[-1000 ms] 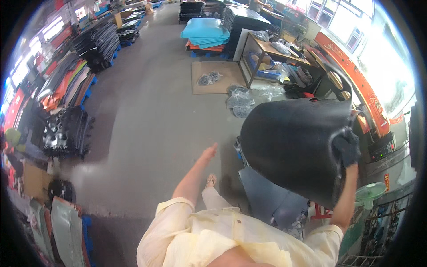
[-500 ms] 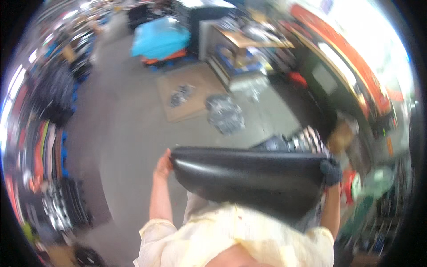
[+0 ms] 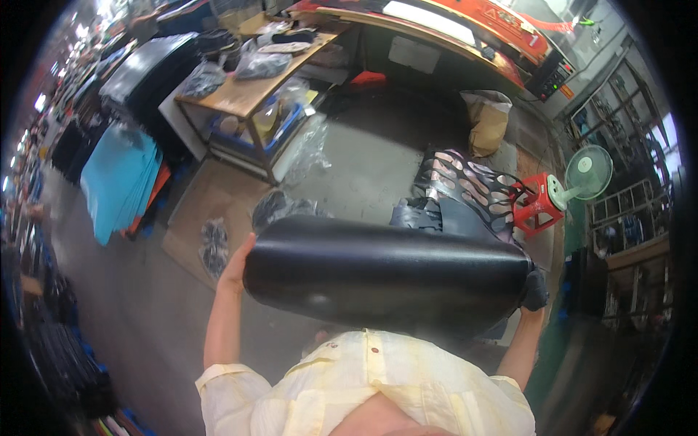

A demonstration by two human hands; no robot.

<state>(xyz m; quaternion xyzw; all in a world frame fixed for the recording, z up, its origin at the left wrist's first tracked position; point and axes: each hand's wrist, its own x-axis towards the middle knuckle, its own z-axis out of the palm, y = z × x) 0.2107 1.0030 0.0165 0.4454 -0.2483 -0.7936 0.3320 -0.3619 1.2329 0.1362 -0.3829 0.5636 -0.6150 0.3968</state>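
Note:
A large glossy black sheet [image 3: 385, 272], bowed so its middle bulges, spans the space in front of my yellow shirt. My left hand [image 3: 237, 267], bare, grips its left end, with the fingers mostly hidden behind the edge. At the right end my right hand [image 3: 536, 291], in a dark glove, is closed on the sheet's edge. Just beyond the sheet lies a pile of black cut-out sheets with long openings [image 3: 472, 190], partly covered by it.
A red stool [image 3: 538, 207] with a pale green fan [image 3: 587, 173] stands at the right. Farther off are a wooden-topped table [image 3: 240, 98], a brown paper sack [image 3: 487, 123] and an orange machine [image 3: 494, 25]. Turquoise sheets [image 3: 120, 178] are stacked at left, near flat cardboard [image 3: 190, 211].
My view has swung to the right, so the table and turquoise stack now sit farther left. The black sheet stays between both hands and looks more rounded.

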